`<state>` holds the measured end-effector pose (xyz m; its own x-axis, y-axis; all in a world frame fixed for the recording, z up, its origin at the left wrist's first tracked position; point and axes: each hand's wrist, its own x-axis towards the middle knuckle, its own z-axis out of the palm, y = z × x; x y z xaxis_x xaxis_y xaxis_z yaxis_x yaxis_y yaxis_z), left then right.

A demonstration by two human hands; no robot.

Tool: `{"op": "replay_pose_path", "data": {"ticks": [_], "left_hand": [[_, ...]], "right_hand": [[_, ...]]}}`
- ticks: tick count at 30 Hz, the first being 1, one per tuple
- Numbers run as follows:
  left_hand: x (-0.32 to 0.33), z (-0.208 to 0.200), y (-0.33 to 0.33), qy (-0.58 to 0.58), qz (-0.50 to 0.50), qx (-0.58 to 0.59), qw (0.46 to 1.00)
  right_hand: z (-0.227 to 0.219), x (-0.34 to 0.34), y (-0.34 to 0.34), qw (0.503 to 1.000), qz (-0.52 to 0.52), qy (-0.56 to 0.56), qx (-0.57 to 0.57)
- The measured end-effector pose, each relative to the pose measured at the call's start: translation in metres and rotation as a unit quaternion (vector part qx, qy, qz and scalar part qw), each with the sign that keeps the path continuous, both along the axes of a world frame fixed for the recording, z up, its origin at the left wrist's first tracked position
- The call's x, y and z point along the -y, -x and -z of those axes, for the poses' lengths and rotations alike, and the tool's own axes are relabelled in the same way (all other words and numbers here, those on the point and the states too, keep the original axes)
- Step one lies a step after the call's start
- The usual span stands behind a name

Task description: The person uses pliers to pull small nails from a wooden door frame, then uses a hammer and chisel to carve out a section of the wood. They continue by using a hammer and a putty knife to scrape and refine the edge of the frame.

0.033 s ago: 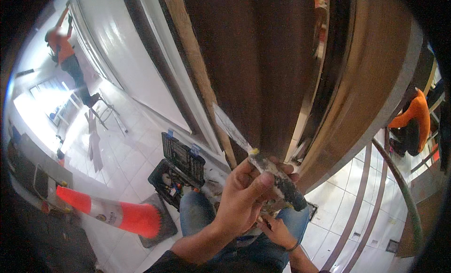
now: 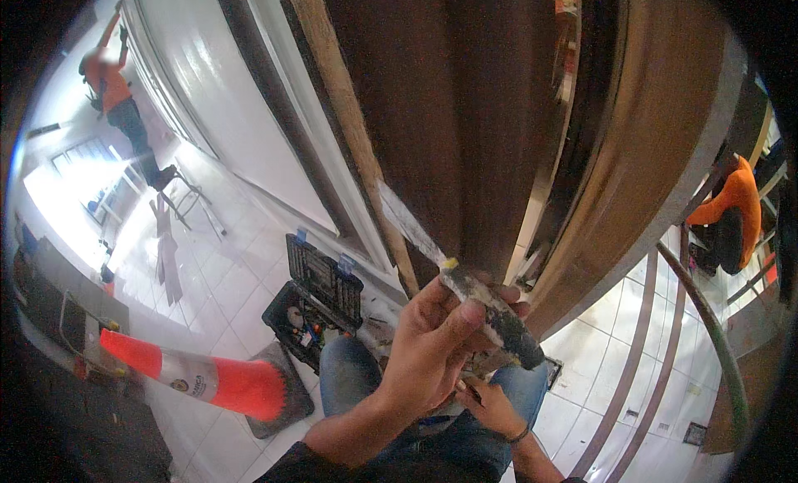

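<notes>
My left hand (image 2: 428,350) is closed round the worn handle of a putty knife (image 2: 514,337), with the thumb pressed along it. Pale crust and dark patches cover the handle, and there is a yellow band where the narrow, whitish blade begins. The blade slants up and to the left, in front of the dark brown panel (image 2: 449,109); whether it touches the wood cannot be told. Lower down, my right hand (image 2: 496,412) has its fingers curled over my lap, just behind the left hand. What lies in those fingers is too hidden to name.
An open black toolbox (image 2: 320,296) stands beside my left knee. Left of it lies an orange-and-white traffic cone (image 2: 241,387). A person in orange (image 2: 116,92) is up on a stand at far left; another orange-clad person (image 2: 736,204) crouches at right, near a green hose (image 2: 715,333).
The putty knife's handle end has tipped up very slightly in my left hand. Nothing else has visibly moved.
</notes>
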<state>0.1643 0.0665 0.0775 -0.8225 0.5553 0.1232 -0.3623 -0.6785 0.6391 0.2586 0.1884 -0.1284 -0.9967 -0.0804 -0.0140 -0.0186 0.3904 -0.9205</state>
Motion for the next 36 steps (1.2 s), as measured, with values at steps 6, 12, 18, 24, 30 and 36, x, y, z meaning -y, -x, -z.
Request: {"op": "replay_pose_path", "data": {"ticks": [6,12,18,24,30,36], "left_hand": [[-0.007,-0.016,0.004,0.041,-0.003,-0.031,0.999],[-0.014,-0.022,0.006,0.025,-0.009,-0.038,0.999],[-0.017,-0.022,0.013,0.016,-0.043,-0.034,0.998],[-0.016,-0.026,0.015,0.041,-0.059,-0.055,0.996],[-0.019,-0.025,0.017,0.028,-0.052,-0.047,0.997],[-0.021,-0.023,0.017,0.012,-0.046,-0.055,0.997]], "right_hand": [[0.008,-0.003,0.002,1.0,0.01,-0.009,-0.005],[0.003,0.004,-0.006,1.0,0.024,-0.018,0.006],[-0.004,0.008,-0.013,0.998,0.062,-0.006,-0.003],[0.014,0.003,-0.021,0.995,0.093,0.01,0.025],[0.008,0.003,-0.017,0.994,0.104,0.033,-0.012],[0.012,0.006,-0.017,0.995,0.089,0.019,-0.038]]}}
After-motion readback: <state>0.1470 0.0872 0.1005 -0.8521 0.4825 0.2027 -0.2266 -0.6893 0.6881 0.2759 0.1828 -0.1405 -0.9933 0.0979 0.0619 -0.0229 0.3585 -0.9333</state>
